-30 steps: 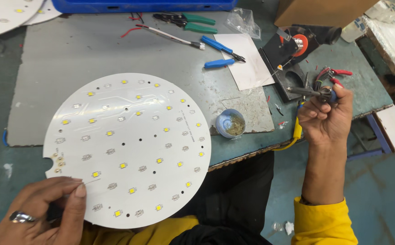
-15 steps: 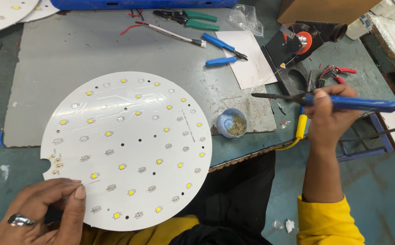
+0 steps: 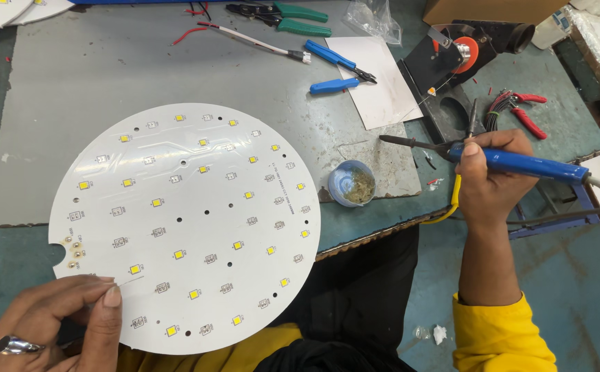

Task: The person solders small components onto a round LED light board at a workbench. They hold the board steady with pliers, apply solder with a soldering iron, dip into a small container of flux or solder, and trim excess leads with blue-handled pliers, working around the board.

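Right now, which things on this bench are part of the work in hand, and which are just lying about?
In hand:
right hand holding blue soldering iron
left hand on round LED board
small flux pot

Lying about:
green pliers
blue cutters
red cutters

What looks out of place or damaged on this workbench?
The round white LED board hangs over the front edge of the table, steadied only by the left hand. The grey mat is worn and chipped along its edge. The right hand holds a blue soldering iron.
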Tool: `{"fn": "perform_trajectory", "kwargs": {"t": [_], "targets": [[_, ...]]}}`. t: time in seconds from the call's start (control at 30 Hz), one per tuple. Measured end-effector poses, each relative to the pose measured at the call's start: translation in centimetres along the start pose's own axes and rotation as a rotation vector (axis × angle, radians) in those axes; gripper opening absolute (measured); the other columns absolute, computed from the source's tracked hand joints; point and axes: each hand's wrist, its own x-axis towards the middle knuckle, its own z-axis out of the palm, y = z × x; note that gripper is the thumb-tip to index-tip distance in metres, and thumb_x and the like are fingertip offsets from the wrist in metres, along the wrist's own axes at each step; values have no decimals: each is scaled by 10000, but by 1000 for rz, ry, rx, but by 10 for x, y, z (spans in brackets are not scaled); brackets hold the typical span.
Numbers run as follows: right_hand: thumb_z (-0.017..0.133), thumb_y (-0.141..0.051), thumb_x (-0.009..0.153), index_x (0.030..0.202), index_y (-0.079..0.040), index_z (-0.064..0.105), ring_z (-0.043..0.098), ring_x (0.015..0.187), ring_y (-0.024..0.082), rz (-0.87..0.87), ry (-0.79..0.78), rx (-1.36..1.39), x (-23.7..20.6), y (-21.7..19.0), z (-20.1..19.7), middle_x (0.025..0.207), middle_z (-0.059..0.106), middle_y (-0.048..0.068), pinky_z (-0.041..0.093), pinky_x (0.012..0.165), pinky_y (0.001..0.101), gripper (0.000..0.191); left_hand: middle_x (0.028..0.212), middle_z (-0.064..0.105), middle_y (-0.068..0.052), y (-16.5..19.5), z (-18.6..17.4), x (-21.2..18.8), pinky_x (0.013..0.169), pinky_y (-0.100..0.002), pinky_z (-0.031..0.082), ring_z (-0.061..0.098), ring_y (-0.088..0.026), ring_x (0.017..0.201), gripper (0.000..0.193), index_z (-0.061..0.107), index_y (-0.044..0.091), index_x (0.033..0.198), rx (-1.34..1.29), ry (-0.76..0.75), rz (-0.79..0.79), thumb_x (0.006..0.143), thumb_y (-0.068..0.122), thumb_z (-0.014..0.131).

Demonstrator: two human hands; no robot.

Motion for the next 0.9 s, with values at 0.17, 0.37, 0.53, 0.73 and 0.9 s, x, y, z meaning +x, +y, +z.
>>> {"fn": "perform_trajectory", "kwargs": {"t": [0.17, 0.37, 0.53, 0.73, 0.9], "targets": [[695, -109, 1117, 1005, 26, 574, 605, 657, 88, -30, -9, -14, 0, -3, 1, 856, 624, 60, 480, 631, 191, 213, 972, 695, -219, -3, 1, -1, 646, -334, 614, 749, -257, 829, 167, 656, -8, 989, 2, 3, 32, 973, 146, 718], [697, -129, 1167, 1018, 17, 560, 603, 664, 100, -17, 54, 1, 3, -9, -10, 855, 604, 64, 477, 641, 205, 250, 998, 684, -220, 25, -7, 9, 736, -346, 619, 750, -255, 898, 126, 660, -16, 997, -92, 31, 12, 983, 102, 701], [609, -216, 1153, 1041, -27, 571, 553, 632, 151, 153, 201, 362, -13, 21, -19, 838, 581, 96, 452, 620, 268, 223, 971, 720, -112, 61, -32, 26, 752, -347, 572, 733, -224, 860, 129, 708, 22, 976, -120, 57, 62, 866, 46, 771], [431, -294, 1186, 781, 11, 510, 562, 829, 265, 249, 71, 647, -48, 71, -24, 884, 570, 177, 435, 756, 318, 513, 967, 691, -127, 56, -28, 119, 777, -442, 536, 677, -337, 887, 116, 719, 17, 948, 10, -264, 565, 926, 130, 711], [457, -287, 1179, 809, 12, 513, 565, 814, 256, 313, 30, 695, -68, 53, 7, 891, 570, 172, 445, 747, 309, 479, 918, 697, -114, 51, 3, 175, 786, -430, 538, 672, -306, 854, 125, 728, 24, 898, -38, -390, 604, 914, 145, 703]]}}
